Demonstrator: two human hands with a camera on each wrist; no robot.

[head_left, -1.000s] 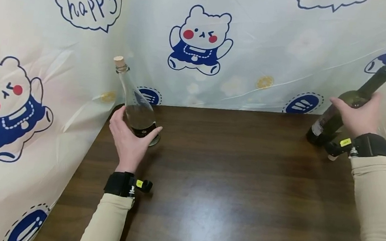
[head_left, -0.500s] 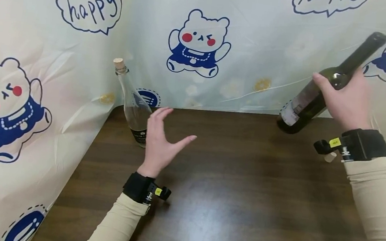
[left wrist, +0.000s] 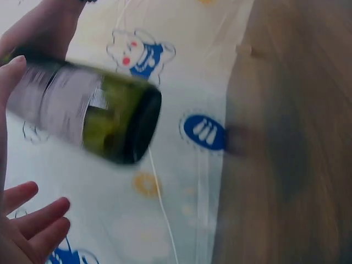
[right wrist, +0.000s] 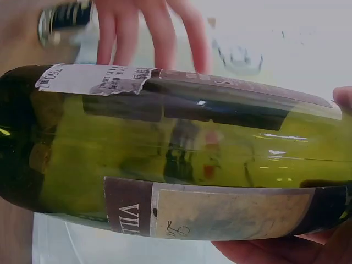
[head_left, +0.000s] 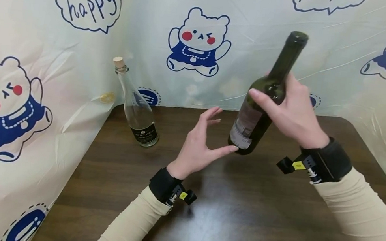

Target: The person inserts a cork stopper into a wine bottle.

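Observation:
My right hand (head_left: 297,112) grips a green glass wine bottle (head_left: 255,119) round its shoulder, thumb across the front. The bottle leans with its uncorked mouth up and to the right, its base over the table. Pale labels (right wrist: 236,212) show on the glass in the right wrist view. My left hand (head_left: 195,148) is spread beside the bottle's lower end, thumb tip overlapping the base in the head view. In the left wrist view, a gap shows between the bottle (left wrist: 82,110) and the lower fingers (left wrist: 47,225).
A clear glass bottle (head_left: 137,110) with a cork stopper and black label stands at the table's back left. A small cork-coloured piece (left wrist: 243,49) lies on the table (head_left: 224,219). Printed cloth (head_left: 196,89) hangs behind and at both sides.
The right hand has brought the green bottle leftward from the right back area, tilting it more upright. The left hand has let go of the clear bottle and moved right toward the green one.

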